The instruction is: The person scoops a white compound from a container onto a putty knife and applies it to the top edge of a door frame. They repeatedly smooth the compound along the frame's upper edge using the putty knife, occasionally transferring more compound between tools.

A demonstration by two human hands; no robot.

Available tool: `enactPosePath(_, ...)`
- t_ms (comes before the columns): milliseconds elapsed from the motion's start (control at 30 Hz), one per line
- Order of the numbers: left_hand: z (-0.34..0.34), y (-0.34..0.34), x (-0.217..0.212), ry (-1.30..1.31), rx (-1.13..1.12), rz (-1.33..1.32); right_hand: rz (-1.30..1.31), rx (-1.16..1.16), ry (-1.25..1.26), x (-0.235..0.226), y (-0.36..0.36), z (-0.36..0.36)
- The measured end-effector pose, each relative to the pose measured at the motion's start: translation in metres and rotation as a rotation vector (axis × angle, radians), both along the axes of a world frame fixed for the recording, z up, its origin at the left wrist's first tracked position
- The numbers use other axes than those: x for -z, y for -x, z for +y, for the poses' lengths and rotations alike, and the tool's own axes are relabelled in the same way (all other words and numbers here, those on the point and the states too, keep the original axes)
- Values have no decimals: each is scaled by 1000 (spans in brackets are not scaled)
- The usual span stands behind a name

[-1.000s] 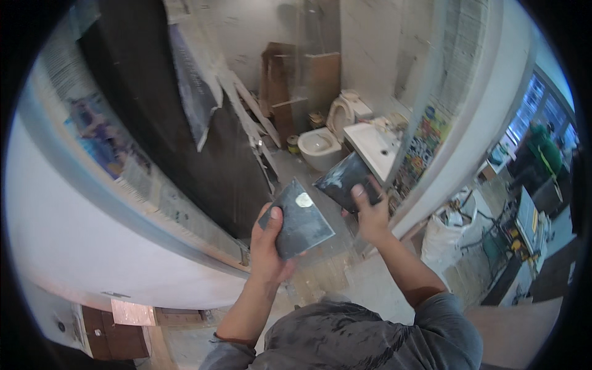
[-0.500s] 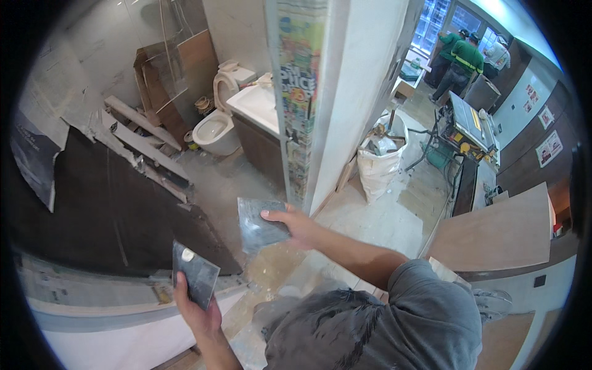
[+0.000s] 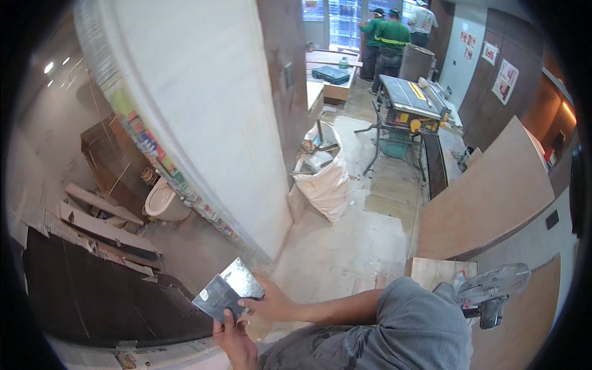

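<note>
Low in the frame, just left of centre, two bare hands meet over a pair of flat metal blades that look like plastering scrapers. The left hand (image 3: 233, 336) comes up from the bottom edge and grips the darker blade (image 3: 213, 300), its thumb pressed on the lower edge. The right hand (image 3: 271, 305) reaches in from the right and its fingers close around the brighter blade (image 3: 242, 279), which overlaps the dark one. Judged from this pose, one blade is being drawn across the other; it would go best with both held flat, edges square to each other, and fingertips kept back from the thin metal rims.

A broad white wall (image 3: 209, 117) fills the upper left and centre, its corner masked with a strip of printed newspaper (image 3: 161, 161). At left, a dark panel (image 3: 92, 290) lies beside loose wooden boards (image 3: 102, 225), with a white toilet (image 3: 165, 202) near the foot of the wall. The dusty floor (image 3: 345, 246) runs up the middle past a full white sack (image 3: 324, 182). At right, large plywood sheets (image 3: 487, 197) lean together. Toward the top right stands a table saw (image 3: 410, 102), and behind it people in green shirts (image 3: 385, 37) work by a window. A small fan (image 3: 493, 287) sits at lower right, beside the person's grey sleeve.
</note>
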State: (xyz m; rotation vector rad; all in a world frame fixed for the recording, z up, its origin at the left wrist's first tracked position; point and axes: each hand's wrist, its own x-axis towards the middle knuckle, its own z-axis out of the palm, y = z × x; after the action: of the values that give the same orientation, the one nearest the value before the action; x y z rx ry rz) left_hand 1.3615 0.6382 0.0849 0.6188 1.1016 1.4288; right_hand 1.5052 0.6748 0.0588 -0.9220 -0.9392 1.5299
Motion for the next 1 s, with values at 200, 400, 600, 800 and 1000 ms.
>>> enactPosePath(200,-9,53,106,-200,-29,1032,122,285,55,-26,-87,-19)
enactPosePath(400,-106,93,258,584,750,1745,72,435,62,14,-142,-40)
enactPosePath(600,-98,46,174,285,966,1041,100,437,96,14,-138,-35)
enactPosePath(800,-50,-79,-158,-678,403,15,42,361,-32,10,-133,-25)
enactPosePath(1000,-64,-115,-272,-1381,831,-468,-15,134,157,9,-104,-40)
